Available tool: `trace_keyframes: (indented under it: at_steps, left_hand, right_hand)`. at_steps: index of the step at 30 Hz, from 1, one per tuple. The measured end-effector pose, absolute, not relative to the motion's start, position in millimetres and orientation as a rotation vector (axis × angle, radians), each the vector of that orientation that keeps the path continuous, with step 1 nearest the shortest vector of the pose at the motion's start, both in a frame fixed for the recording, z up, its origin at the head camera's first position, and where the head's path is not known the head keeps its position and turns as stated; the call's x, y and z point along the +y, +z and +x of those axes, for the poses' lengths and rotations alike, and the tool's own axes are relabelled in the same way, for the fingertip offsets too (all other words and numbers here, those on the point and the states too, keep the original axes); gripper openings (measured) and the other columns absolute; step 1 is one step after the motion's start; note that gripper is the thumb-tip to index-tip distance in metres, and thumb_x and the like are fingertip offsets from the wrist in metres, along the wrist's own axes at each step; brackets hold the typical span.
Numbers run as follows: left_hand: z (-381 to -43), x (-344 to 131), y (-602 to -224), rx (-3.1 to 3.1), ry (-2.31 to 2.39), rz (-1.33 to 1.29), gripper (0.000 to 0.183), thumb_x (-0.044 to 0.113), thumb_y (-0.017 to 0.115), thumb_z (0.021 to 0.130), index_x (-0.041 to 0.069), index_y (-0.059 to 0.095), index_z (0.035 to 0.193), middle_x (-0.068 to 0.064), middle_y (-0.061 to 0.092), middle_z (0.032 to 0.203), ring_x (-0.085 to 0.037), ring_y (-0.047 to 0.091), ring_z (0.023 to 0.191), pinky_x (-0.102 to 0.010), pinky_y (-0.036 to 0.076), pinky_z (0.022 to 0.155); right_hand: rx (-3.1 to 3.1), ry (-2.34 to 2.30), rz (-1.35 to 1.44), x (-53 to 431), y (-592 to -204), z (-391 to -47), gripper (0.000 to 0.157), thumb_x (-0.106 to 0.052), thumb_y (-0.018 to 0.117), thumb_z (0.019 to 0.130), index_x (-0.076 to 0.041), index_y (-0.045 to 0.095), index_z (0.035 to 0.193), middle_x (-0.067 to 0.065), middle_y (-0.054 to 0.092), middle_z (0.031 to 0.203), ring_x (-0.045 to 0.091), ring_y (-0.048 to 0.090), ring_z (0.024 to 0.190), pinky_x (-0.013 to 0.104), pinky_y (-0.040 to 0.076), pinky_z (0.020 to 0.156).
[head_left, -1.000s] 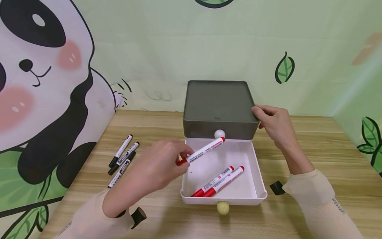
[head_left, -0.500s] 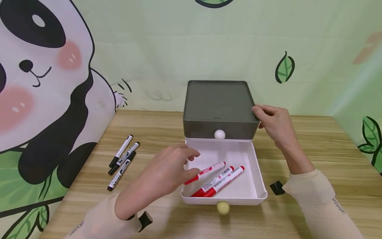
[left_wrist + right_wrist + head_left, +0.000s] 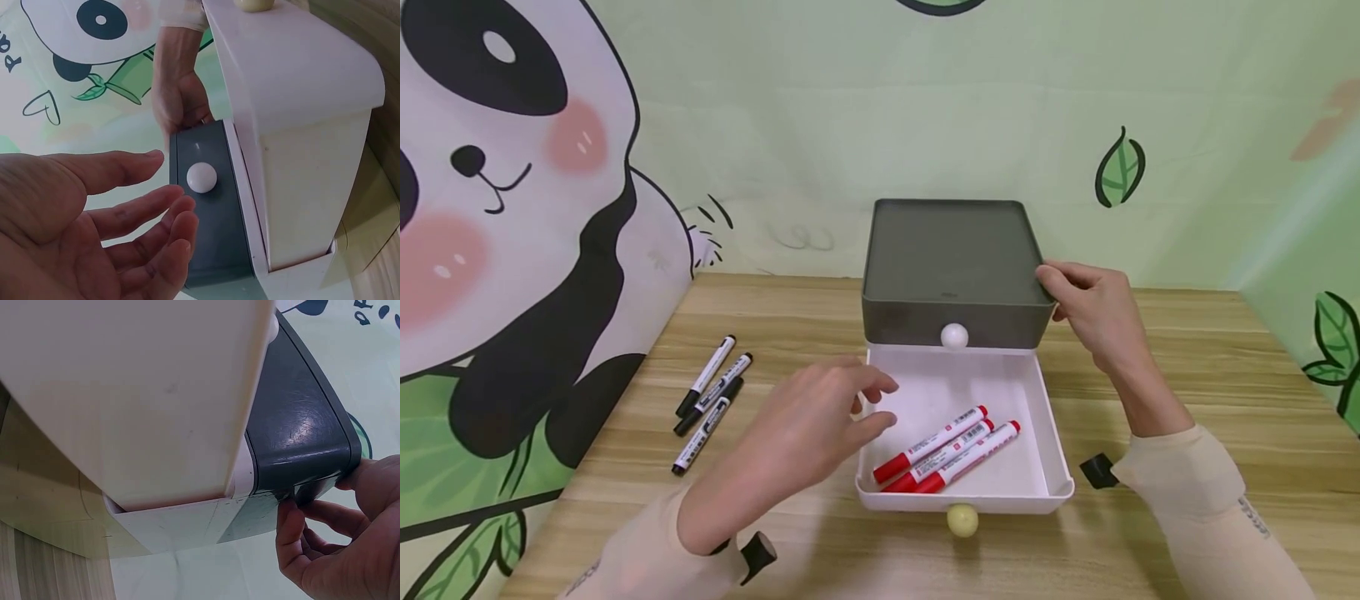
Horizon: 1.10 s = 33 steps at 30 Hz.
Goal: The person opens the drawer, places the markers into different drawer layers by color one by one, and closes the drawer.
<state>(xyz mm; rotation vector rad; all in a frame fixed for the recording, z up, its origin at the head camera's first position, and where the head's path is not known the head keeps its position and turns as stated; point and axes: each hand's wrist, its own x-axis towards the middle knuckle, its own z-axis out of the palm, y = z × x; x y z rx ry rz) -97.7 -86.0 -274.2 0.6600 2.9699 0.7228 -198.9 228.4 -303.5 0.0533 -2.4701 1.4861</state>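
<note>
Three red-capped markers (image 3: pixel 946 450) lie side by side, slanted, in the front of the pulled-out white drawer (image 3: pixel 1045 433). My left hand (image 3: pixel 820 425) hovers by the drawer's left wall, fingers loosely bent and apart, holding nothing. In the left wrist view the left hand (image 3: pixel 106 219) shows an empty gap between thumb and fingers. The grey-topped drawer box (image 3: pixel 955 250) stands behind the drawer. My right hand (image 3: pixel 1097 312) grips its right side, thumb on the top edge and fingers against the side wall. The right wrist view shows the right hand (image 3: pixel 350 531) at that corner.
Three black-and-white markers (image 3: pixel 709 404) lie on the wooden table (image 3: pixel 790 317) to the left. A white knob (image 3: pixel 954 336) sits on the grey upper drawer, a yellow knob (image 3: pixel 962 520) on the white drawer's front. A panda-printed backdrop (image 3: pixel 775 125) stands behind.
My left hand has let go of a red-capped marker, which dropped into the drawer and settled beside the other two. The left hand stays close by; the right hand keeps its hold.
</note>
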Motion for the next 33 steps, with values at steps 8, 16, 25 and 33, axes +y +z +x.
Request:
trace_keyframes:
  at_steps: [8,16,25,33]
  left_hand:
    - [-83,-81,-283,2.998,0.799,0.729,0.02,0.019,0.083,0.089,0.016,0.079,0.108,0.006,0.07,0.093,-0.009,0.062,0.078,-0.027,0.049,0.063]
    - [-59,-76,-298,2.963,1.012,0.858,0.017,0.016,0.08,0.091,0.012,0.078,0.108,0.006,0.066,0.086,-0.005,0.059,0.072,-0.021,0.049,0.062]
    - [-39,-66,-320,2.739,1.271,0.996,0.011,0.009,0.075,0.095,0.006,0.076,0.106,0.004,0.068,0.087,0.001,0.056,0.074,-0.014,0.05,0.065]
    - [-33,-58,-341,2.614,1.256,0.994,0.015,0.008,0.072,0.097,0.012,0.077,0.11,0.011,0.067,0.089,0.004,0.055,0.077,-0.012,0.05,0.07]
  right_hand:
    - [-2.476,1.49,0.039,228,-305,-200,0.043,-0.036,0.062,0.103,-0.005,0.071,0.132,0.004,0.069,0.109,0.013,0.059,0.073,0.021,0.051,0.067]
    - [-2.462,1.507,0.051,229,-304,-200,0.042,-0.034,0.063,0.102,-0.005,0.071,0.131,-0.009,0.068,0.098,0.014,0.058,0.074,0.021,0.051,0.067]
    - [-2.453,1.519,0.057,229,-304,-200,0.041,-0.033,0.063,0.103,-0.004,0.071,0.131,-0.014,0.067,0.094,0.013,0.058,0.073,0.02,0.051,0.067]
    - [-2.451,1.516,0.058,229,-303,-200,0.041,-0.032,0.063,0.102,-0.003,0.072,0.13,-0.014,0.067,0.093,0.013,0.058,0.072,0.02,0.051,0.066]
